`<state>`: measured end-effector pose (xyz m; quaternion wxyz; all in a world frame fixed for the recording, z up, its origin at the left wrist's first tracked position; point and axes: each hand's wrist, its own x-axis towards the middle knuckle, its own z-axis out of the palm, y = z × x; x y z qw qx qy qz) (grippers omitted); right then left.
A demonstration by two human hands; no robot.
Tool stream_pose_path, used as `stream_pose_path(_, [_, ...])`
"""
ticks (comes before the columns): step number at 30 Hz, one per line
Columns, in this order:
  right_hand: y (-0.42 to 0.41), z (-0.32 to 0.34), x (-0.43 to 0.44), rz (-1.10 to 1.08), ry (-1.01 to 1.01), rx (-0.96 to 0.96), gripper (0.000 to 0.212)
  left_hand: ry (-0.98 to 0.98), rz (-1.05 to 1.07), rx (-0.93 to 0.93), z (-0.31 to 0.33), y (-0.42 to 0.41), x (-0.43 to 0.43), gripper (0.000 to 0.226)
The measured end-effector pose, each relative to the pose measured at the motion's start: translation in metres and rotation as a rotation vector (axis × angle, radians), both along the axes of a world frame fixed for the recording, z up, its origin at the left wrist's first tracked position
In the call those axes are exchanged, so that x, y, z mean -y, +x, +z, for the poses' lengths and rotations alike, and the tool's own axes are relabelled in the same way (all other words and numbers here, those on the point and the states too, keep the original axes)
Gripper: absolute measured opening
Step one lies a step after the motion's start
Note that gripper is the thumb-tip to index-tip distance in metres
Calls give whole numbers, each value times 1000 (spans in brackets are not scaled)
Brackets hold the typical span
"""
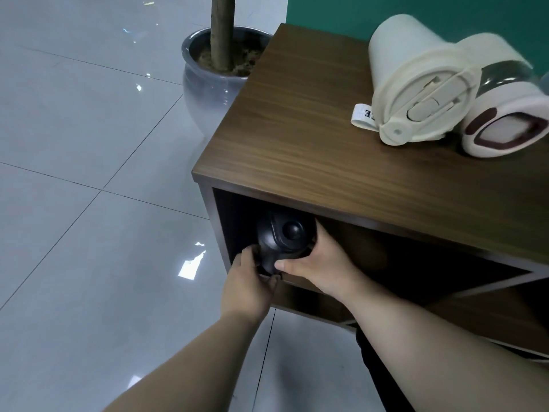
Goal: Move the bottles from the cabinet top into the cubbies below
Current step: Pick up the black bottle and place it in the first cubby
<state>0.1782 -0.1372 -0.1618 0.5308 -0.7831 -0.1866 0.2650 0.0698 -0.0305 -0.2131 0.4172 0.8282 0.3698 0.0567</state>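
Note:
A black bottle [282, 236] stands in the upper left cubby [234, 230] of the brown wooden cabinet [312, 138], its lid facing me. My left hand [248, 283] grips its lower left side and handle. My right hand [315, 263] wraps its right side, thumb across the front. On the cabinet top at the right stand a cream bottle [416, 81] with a strap and a white bottle [505, 99] with a dark brown ring on its lid, touching each other.
A grey ceramic pot [208, 75] with a tree trunk stands on the floor left of the cabinet's far corner. Glossy pale floor tiles [89, 173] spread to the left. A green wall [416, 10] rises behind the cabinet. More cubbies open to the right and below.

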Motion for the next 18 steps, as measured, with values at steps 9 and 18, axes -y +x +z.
stream_pose_path(9, [-16, 2, -1, -66, -9, 14, 81, -7, -7, 16, 3, -6, -4, 53])
stream_pose_path(18, [-40, -1, -11, -247, -150, 81, 98, 4, -22, -63, 9, -9, -6, 53])
